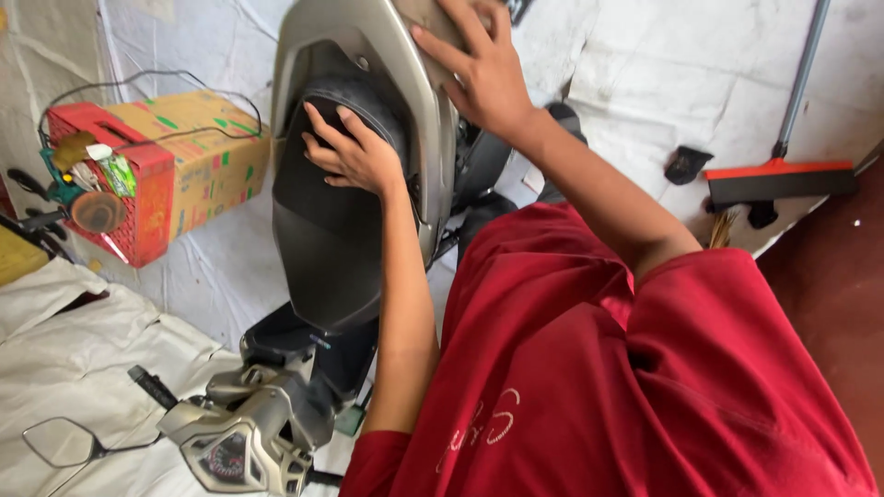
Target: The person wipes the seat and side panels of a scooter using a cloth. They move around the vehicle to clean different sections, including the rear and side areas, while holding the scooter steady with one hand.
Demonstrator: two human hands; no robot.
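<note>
The left hand (354, 152) lies flat, fingers spread, on the black scooter seat (327, 235); the right hand (483, 69), fingers open, presses the grey body panel (410, 64) just beside it.

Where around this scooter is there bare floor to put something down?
Bare white sheeting lies between the grey body panel and the red broom. Another patch lies between the red crate and the mirror. It is crowded at the seat, where left hand and right hand rest.
</note>
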